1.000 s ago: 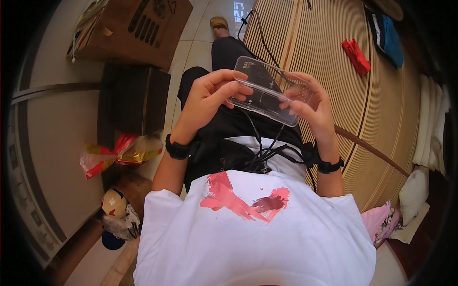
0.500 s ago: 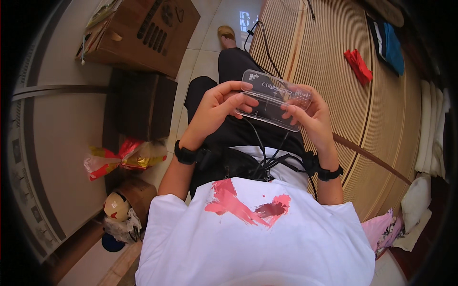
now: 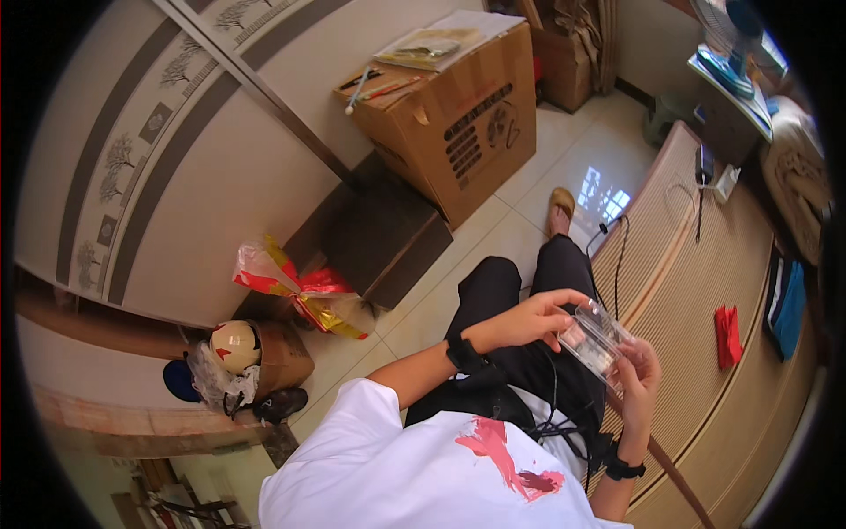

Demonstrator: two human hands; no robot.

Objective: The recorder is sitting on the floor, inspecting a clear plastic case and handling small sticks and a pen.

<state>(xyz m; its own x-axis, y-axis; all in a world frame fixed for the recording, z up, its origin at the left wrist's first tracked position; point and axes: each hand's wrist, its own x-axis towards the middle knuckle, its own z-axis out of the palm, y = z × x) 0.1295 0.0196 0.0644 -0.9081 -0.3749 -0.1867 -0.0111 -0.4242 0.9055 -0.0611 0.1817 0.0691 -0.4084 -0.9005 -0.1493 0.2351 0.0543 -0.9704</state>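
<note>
Viewpoint has swung left since the earlier frame; the large cardboard box [image 3: 485, 115] now sits nearer mid-view. Clear plastic case [image 3: 593, 346]: lower right of the box, above the dark trousers [image 3: 489, 282]. Left hand [image 3: 536, 319]: grip closed, pinching the case's end nearer the box. Right hand [image 3: 641, 375]: grip closed on the opposite end. Red cloth [image 3: 727, 337]: farther right of the box.

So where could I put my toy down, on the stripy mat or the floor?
The stripy mat has a bare patch between the black cable and the red cloth. The floor has one between the big cardboard box and the tan shoe. It's crowded atop that box, with papers, and around the crumpled plastic bag and cream round thing.
</note>
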